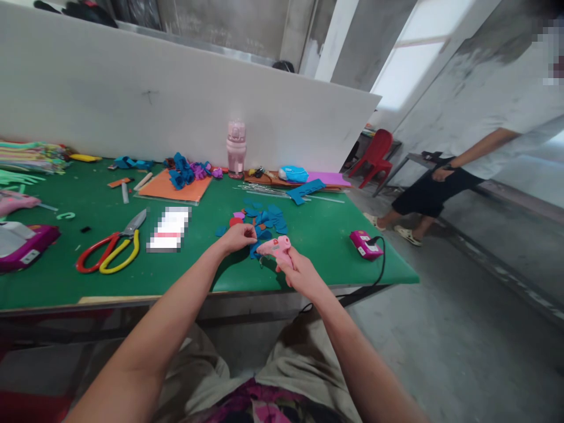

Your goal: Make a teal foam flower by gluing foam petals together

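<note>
My right hand (296, 272) is closed round a pink glue gun (275, 247), nozzle pointing left over the green table (194, 264). My left hand (240, 236) pinches a small blue foam piece (255, 250) right at the gun's tip. Just beyond both hands lies a pile of blue foam petals (268, 218) with a red piece among them.
Red-and-yellow scissors (112, 245) lie to the left. A pink bottle (235, 148), orange foam sheet (174, 187) and blue foam flowers (181, 171) sit at the back. A pink power adapter (365, 244) with a black cable lies right. A person stands at right by a red chair (376, 155).
</note>
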`<state>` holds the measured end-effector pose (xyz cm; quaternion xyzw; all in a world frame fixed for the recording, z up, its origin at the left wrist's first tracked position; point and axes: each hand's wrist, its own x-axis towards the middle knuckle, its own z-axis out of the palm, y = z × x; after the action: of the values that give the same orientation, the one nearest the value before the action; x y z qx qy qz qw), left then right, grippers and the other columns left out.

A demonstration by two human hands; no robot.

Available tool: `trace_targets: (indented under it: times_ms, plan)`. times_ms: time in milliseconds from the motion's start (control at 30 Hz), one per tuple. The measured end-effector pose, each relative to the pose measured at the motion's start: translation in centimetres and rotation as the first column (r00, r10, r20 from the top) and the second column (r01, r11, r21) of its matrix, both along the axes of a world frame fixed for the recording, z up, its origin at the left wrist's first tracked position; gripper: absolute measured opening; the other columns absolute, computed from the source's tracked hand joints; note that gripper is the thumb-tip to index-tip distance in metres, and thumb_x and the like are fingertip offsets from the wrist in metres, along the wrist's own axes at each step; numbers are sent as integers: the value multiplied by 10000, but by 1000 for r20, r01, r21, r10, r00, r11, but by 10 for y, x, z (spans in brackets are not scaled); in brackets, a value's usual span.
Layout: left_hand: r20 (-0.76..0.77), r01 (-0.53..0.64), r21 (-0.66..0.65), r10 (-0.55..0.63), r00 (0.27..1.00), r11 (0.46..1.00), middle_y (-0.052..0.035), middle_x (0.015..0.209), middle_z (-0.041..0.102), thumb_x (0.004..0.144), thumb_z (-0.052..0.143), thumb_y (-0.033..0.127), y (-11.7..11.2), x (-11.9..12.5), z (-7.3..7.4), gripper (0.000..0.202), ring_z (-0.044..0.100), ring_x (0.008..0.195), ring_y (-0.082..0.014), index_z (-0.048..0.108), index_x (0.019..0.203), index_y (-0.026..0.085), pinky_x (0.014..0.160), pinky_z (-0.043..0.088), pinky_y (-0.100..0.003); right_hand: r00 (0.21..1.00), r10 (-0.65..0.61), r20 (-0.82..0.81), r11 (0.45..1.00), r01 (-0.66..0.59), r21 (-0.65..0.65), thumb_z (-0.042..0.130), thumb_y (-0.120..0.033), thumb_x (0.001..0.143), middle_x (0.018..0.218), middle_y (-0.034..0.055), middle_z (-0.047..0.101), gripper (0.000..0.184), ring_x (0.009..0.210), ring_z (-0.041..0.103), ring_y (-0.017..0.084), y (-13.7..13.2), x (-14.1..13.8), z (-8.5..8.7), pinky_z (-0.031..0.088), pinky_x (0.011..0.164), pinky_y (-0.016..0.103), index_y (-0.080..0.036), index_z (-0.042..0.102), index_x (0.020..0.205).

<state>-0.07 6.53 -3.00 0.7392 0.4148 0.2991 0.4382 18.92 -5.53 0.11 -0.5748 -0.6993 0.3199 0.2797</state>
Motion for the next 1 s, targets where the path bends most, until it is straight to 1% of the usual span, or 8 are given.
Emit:
trace_targets:
  times_ms: [233,400,600,667,767,833,900,1000]
  plan:
    - [-9,-11,-10,11,1000,1000,39,537,503,610,607,200,-2,1,2,87,444,530,-90,543,594,144,518,345,-216,995,-12,97,999,8,42,418,-296,841,758,44,605,286,622,517,140,1,0,-3,358,569,229,-161,485,1084]
    - [1,-9,-7,9,1000,1000,34,540,512,606,611,195,-2,1,3,87,447,535,-91,543,594,143,510,347,-212,990,-3,142,998,-7,70,415,-309,843,822,62,604,288,663,514,148,2,1,-2,354,592,232,-148,495,1068]
    - [5,-5,-15,6,1000,1000,40,531,496,599,613,202,-2,1,3,94,441,528,-91,539,586,145,529,346,-220,987,-25,157,995,10,99,440,-315,834,925,84,620,326,765,552,176,-3,5,8,382,668,257,-170,488,1122]
    - [5,-6,-21,6,1000,1000,39,533,500,597,612,201,-2,1,3,91,444,530,-95,541,588,145,534,343,-224,995,-48,92,996,41,78,444,-312,827,886,69,626,304,672,551,148,-5,10,10,392,613,242,-178,496,1095]
    - [-6,-9,-21,9,1000,1000,31,549,517,599,613,204,0,1,1,92,456,542,-101,544,589,144,546,346,-230,989,-71,-133,996,63,-64,418,-353,832,813,38,621,264,442,459,79,-8,17,13,357,446,210,-175,493,1012]
    - [-9,-1,-17,1,1000,1000,26,560,522,604,616,214,1,1,-1,100,460,548,-103,546,592,143,551,348,-233,945,-96,-313,986,47,-162,413,-400,829,814,32,613,279,377,405,51,-11,21,15,315,373,195,-169,477,971]
    - [5,13,-23,-13,1000,1000,25,565,519,608,620,228,3,1,-4,114,459,550,-103,544,598,144,552,351,-233,885,-124,-449,976,26,-218,446,-429,810,830,37,611,306,371,403,39,-14,26,16,296,348,183,-161,471,956]
    - [42,30,-44,-28,999,999,27,570,517,614,625,246,4,0,-6,132,461,551,-98,540,607,146,558,358,-231,823,-170,-542,968,37,-248,516,-425,776,791,39,619,334,368,390,30,-10,39,13,270,339,172,-147,489,959]
